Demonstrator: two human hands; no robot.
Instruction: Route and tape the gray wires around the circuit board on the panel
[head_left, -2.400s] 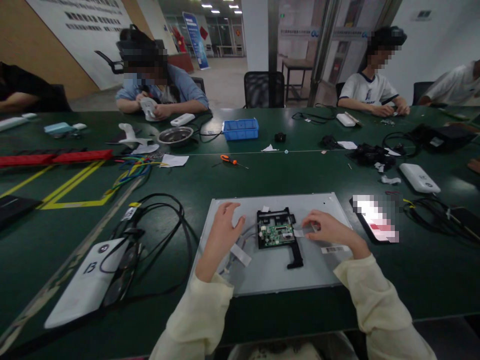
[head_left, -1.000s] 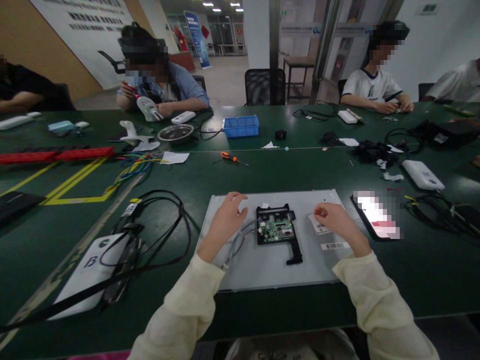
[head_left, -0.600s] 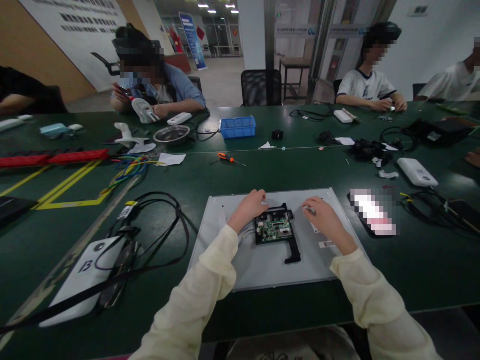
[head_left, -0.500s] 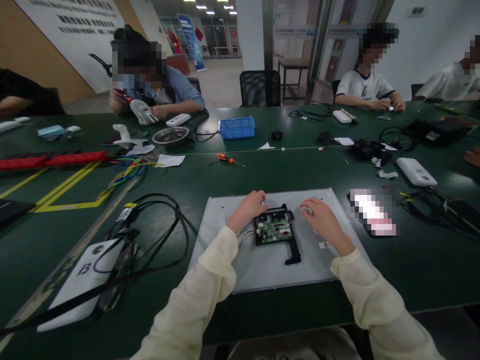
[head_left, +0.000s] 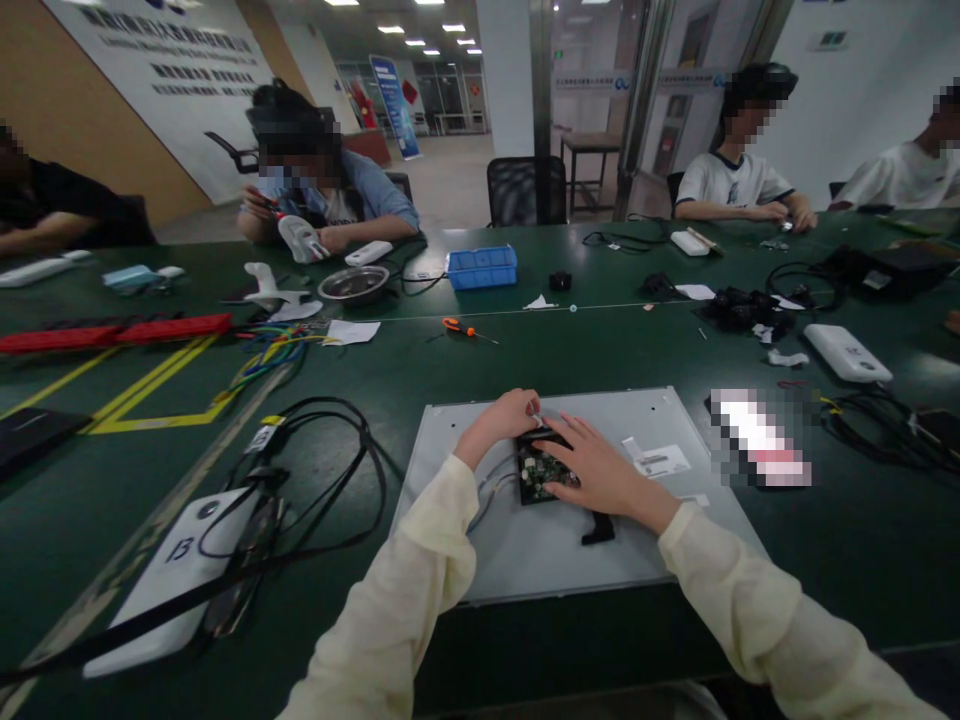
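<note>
Head camera, starting at the left: red strips (head_left: 176,327) lie on the green table (head_left: 592,350), and nearer the person a white case (head_left: 157,575) with a dark handwritten mark sits beside looped black cables (head_left: 365,437). Coloured wires (head_left: 262,362) spread out near a sheet of white paper (head_left: 352,333). Across the table, a co-worker in a blue shirt (head_left: 382,195) bends over a white object (head_left: 300,240), with a metal bowl (head_left: 354,285) in front. Next come a blue basket (head_left: 484,275) and, nearer, an orange-handled screwdriver (head_left: 457,327).

In the middle, both hands are over a flat grey panel (head_left: 555,560) on the table. The left hand (head_left: 499,422) has its fingertips drawn in at a small pale tab (head_left: 535,408) by the far edge of a black frame (head_left: 598,532); whether they pinch it, I cannot tell. Thin wires (head_left: 491,490) run to the green circuit board (head_left: 535,478), which sits in the frame on the panel. The right hand (head_left: 600,465) is spread over the board, hiding its right part; contact is unclear.

Farther right, a printed label (head_left: 666,460) lies on the panel, then a phone (head_left: 757,440) rests beside it on the table.
</note>
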